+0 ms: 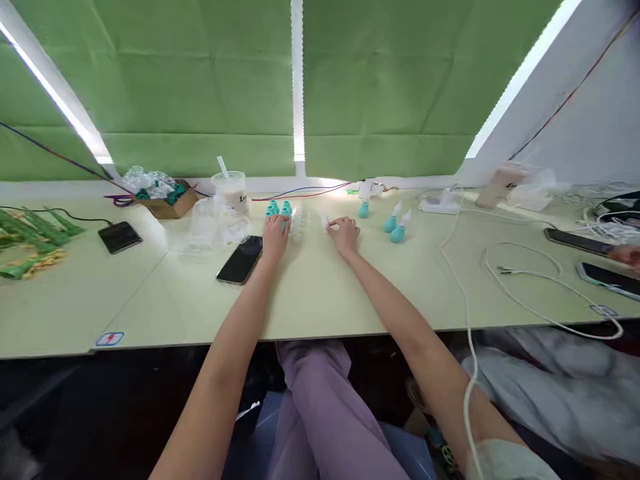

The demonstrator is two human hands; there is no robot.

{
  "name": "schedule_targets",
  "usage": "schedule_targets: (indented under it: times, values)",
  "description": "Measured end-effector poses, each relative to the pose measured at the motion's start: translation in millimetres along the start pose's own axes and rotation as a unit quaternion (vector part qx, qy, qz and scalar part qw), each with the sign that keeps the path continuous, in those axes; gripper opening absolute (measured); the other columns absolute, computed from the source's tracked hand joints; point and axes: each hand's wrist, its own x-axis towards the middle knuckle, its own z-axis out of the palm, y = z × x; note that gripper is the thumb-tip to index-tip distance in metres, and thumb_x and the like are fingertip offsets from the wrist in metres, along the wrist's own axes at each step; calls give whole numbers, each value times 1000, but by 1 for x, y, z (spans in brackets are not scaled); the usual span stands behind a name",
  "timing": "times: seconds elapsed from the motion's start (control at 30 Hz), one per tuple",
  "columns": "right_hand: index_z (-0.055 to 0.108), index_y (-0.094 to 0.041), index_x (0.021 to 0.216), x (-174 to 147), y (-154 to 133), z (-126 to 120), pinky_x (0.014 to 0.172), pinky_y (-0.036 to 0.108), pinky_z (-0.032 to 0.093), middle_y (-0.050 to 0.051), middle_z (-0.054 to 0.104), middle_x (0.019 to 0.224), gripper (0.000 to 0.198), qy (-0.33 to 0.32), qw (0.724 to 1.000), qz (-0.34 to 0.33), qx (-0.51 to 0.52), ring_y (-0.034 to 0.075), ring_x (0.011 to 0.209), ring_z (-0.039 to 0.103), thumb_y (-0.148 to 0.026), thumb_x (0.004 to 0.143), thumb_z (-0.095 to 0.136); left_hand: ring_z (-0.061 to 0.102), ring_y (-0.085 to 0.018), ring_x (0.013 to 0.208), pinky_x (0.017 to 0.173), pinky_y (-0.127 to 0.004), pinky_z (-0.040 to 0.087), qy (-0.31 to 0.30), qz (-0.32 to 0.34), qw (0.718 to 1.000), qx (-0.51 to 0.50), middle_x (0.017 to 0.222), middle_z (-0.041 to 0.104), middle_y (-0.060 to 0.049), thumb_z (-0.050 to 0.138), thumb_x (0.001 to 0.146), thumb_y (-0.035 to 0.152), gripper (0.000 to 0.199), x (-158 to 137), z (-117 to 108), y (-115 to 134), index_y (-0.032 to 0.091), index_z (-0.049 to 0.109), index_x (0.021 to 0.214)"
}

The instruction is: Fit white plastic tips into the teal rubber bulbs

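My left hand [276, 236] rests palm down against a cluster of small teal bulbs [287, 206], its fingers slightly apart on the near side. Just right of it stand several translucent white tips [297, 225]. Thumb and fingers of my right hand [345, 235] are pinched on a small white pointed tip [325, 221], close to the tabletop. Beyond that hand, a teal bulb with a white tip [363, 209] stands upright. Farther right are two more such teal bulbs, the nearer one [398, 233] and the farther one [390, 224], both with white tips pointing up.
A black phone [241, 260] lies beside my left forearm. Behind it are clear plastic packaging [203, 223], a drink cup [233, 192] and a cardboard box [173, 206]. A white cable [463, 293] crosses the table at right. Another person's hand [626, 255] touches a phone [577, 241].
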Motion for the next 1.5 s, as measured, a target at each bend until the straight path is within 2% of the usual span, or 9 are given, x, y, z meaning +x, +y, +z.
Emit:
schedule_targets:
  times: [0.1,0.23,0.5,0.6,0.67,0.77,0.83,1.07,1.5]
  values:
    - [66,-20,78,2,-8,1,80,34,42,6,68,87,21,-106,974,20,199,19,87,58,-39,72,62,55,-24,100,90,-39,41,-15,30,999,-13,100,63,-9,45,91,38,27,2,2,4,18,61,100]
    - [65,-22,84,0,-19,-3,67,26,41,1,66,79,32,-195,887,66,414,13,74,58,-49,67,66,56,-23,99,86,-37,44,-53,100,992,-51,98,65,-8,57,85,38,25,1,7,19,21,65,102]
    - [66,-23,84,-5,-22,-12,55,21,31,-2,61,81,37,-308,814,112,479,7,63,46,-52,62,71,58,-19,83,78,-35,45,28,73,991,-112,84,67,-4,55,86,39,23,-1,6,47,22,68,94]
    - [66,-23,88,-3,-20,-13,54,21,30,-2,60,84,36,-343,827,95,436,6,61,44,-53,69,64,60,-20,85,81,-36,45,32,72,990,-114,83,66,-5,56,85,40,22,-2,3,53,21,67,92]
    - [66,-23,92,2,-14,-13,58,22,34,0,61,88,35,-332,863,61,375,9,66,47,-53,76,57,60,-22,89,83,-38,44,37,65,991,-109,86,65,-5,58,84,39,20,-2,1,57,21,65,90]
    - [66,-23,94,12,2,-14,73,27,40,4,60,99,23,-206,959,-8,193,16,87,53,-39,82,54,59,-23,95,86,-39,44,45,45,991,-115,92,64,-6,61,81,35,16,-1,1,57,20,62,87]
    - [66,-22,92,19,17,-15,84,32,40,7,58,107,17,-124,991,-28,41,21,102,50,-26,82,54,60,-22,93,86,-37,46,35,23,989,-141,93,64,-5,61,80,33,15,0,3,54,20,60,85]
    - [63,-29,110,27,40,-8,90,42,35,7,54,123,29,-117,983,-36,-137,27,114,44,-24,84,52,61,-16,72,74,-31,48,-16,-38,980,-194,83,66,-3,60,80,38,19,-1,8,39,20,56,86]
    - [66,-23,89,21,30,-9,84,39,25,6,67,96,20,-110,967,-119,-195,24,98,50,-17,87,47,57,-15,75,74,-29,44,-34,-14,988,-153,78,63,0,61,80,35,15,-1,4,40,21,58,83]
